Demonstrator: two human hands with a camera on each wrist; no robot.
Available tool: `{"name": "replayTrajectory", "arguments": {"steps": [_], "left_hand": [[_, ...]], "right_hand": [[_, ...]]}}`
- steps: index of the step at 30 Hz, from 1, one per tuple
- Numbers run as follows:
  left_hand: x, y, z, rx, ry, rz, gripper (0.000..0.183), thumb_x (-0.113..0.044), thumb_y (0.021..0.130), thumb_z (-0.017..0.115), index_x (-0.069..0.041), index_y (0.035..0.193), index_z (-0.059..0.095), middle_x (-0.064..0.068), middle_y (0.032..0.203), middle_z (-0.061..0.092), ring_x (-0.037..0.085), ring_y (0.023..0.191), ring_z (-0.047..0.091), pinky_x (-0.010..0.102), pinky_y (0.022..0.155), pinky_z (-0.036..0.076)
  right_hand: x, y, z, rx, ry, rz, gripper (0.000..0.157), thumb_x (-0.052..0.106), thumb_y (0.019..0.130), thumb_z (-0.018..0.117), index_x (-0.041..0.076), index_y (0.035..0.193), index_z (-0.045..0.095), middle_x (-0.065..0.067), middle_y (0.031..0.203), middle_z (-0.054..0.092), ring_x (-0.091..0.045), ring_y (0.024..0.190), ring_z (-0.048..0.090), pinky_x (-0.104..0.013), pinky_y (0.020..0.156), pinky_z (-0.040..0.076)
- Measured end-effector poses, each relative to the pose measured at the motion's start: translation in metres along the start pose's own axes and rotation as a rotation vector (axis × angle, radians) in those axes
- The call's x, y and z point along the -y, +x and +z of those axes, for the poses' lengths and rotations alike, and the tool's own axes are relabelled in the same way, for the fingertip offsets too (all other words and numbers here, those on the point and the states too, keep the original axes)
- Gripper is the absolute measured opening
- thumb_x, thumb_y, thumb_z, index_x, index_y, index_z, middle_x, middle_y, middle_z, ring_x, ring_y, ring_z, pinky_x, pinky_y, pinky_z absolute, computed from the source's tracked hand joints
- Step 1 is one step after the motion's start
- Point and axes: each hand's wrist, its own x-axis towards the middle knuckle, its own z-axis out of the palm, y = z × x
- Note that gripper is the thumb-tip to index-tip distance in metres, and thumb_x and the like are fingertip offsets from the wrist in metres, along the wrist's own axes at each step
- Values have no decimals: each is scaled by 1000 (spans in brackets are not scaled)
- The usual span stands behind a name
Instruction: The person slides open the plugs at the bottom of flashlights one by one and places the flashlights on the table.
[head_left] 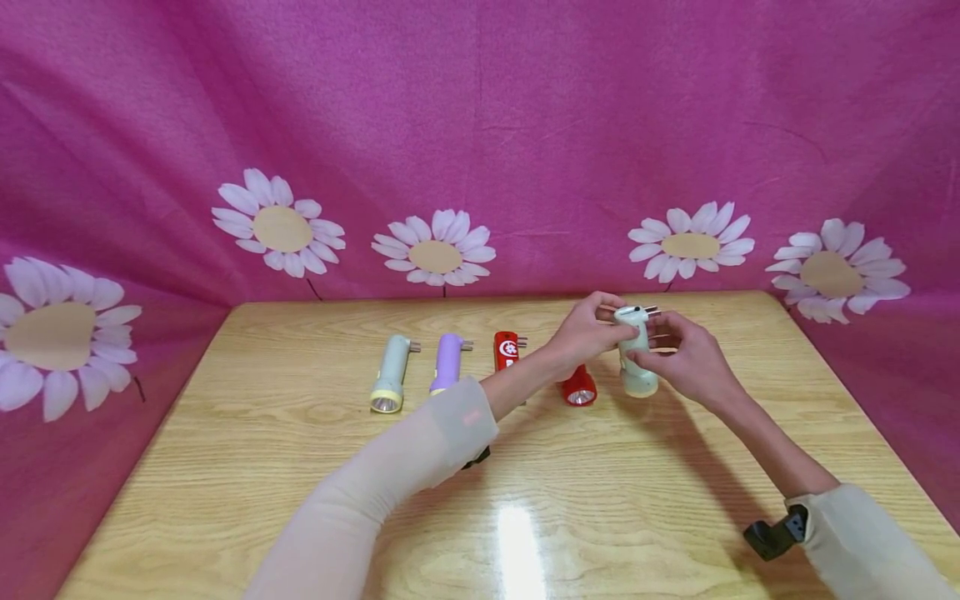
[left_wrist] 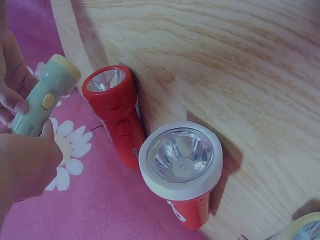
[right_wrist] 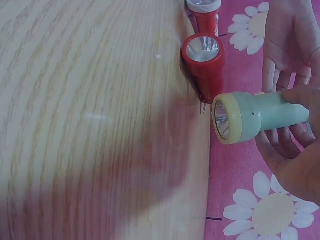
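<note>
A pale green flashlight (head_left: 637, 379) with a cream head rim and metal plug prongs at its top is held off the table between both hands. My left hand (head_left: 587, 333) pinches its upper end, thumb on the near side. Lower on the body, the right hand (head_left: 688, 358) grips it with thumb and fingers. In the left wrist view the held flashlight (left_wrist: 59, 80) shows a yellow switch. The right wrist view shows the lens end of this flashlight (right_wrist: 240, 117). A red flashlight (head_left: 579, 388) lies just left of it, partly behind the left hand.
On the wooden table (head_left: 285, 467) a row extends left: a red flashlight with a white logo (head_left: 507, 346), a purple one (head_left: 448, 358) and a grey-green one (head_left: 392, 367). The left forearm crosses in front of some. A pink flowered cloth (head_left: 555, 150) hangs behind.
</note>
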Motion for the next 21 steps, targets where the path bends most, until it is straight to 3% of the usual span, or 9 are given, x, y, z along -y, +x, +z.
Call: {"name": "replayTrajectory", "arguments": {"steps": [7, 14, 21], "left_hand": [[6, -2, 6, -29, 32, -45, 49, -1, 84, 78, -3, 126, 54, 3, 103, 60, 10, 88, 56, 23, 74, 53], [12, -4, 17, -51, -23, -100, 27, 1, 86, 73, 2, 111, 62, 4, 88, 66, 11, 78, 59, 47, 88, 55], [16, -4, 25, -108, -57, -141, 25, -1, 87, 73, 2, 109, 61, 3, 85, 63, 14, 78, 61, 48, 89, 56]], "right_hand": [[0, -1, 0, -8, -25, 4, 44, 12, 88, 76, -7, 123, 57, -23, 115, 64, -29, 98, 64, -14, 73, 51], [-1, -2, -2, -29, -18, 1, 44, 12, 88, 75, -8, 123, 57, -24, 114, 64, -32, 99, 64, -12, 75, 50], [-3, -5, -3, -25, -15, 37, 45, 13, 90, 74, -8, 125, 55, -26, 118, 63, -33, 100, 64, -13, 74, 50]]}}
